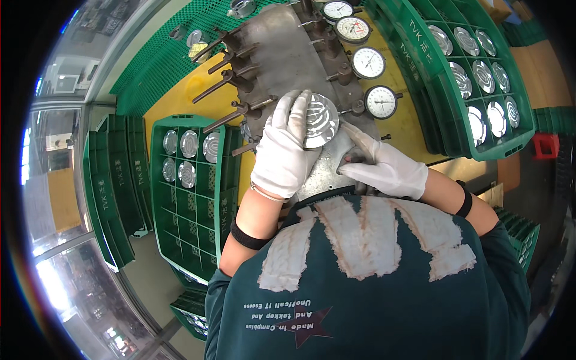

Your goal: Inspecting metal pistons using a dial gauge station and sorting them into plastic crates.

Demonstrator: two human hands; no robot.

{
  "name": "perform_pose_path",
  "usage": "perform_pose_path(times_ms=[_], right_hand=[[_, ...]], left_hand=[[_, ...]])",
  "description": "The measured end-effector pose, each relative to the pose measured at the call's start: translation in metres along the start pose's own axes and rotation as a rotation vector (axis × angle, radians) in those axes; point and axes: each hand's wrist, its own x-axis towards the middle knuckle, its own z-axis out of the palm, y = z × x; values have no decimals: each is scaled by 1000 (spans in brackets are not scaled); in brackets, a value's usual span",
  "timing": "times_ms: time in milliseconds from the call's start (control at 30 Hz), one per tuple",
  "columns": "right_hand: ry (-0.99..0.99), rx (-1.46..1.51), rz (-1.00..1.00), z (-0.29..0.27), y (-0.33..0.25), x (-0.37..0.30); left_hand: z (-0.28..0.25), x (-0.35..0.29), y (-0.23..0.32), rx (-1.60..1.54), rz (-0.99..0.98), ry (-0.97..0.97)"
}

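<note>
My left hand [281, 147], in a white glove, is closed around a shiny round metal piston [322, 122]. The piston's patterned crown faces up, over the near end of a grey metal gauge fixture [279, 45]. My right hand [384, 165], also gloved in white, lies just right of the piston. Its fingers are stretched forward, with the thumb apart from them and nothing visible in between. Whether its fingertips touch the fixture or the piston's lower side cannot be made out. Close beyond the right hand is a round dial gauge [381, 102].
More dial gauges [368, 62] line the fixture's right side, and dark lever handles [211, 86] stick out on its left. A green divided crate [191, 219] at left holds several pistons in its far cells. Another green crate [474, 66] with pistons stands at right. Green mesh matting [159, 57] lies at far left.
</note>
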Motion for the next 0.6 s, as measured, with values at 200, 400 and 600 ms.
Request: perform_pose_path(times_ms=[200,400,600], right_hand=[[9,27,40,1,1,2],[48,-39,36,5,0,2],[-33,-35,14,2,1,5]], left_hand=[[2,1,0,-13,-9,19],[1,0,2,-17,-27,17],[-6,-10,7,-51,-39,58]])
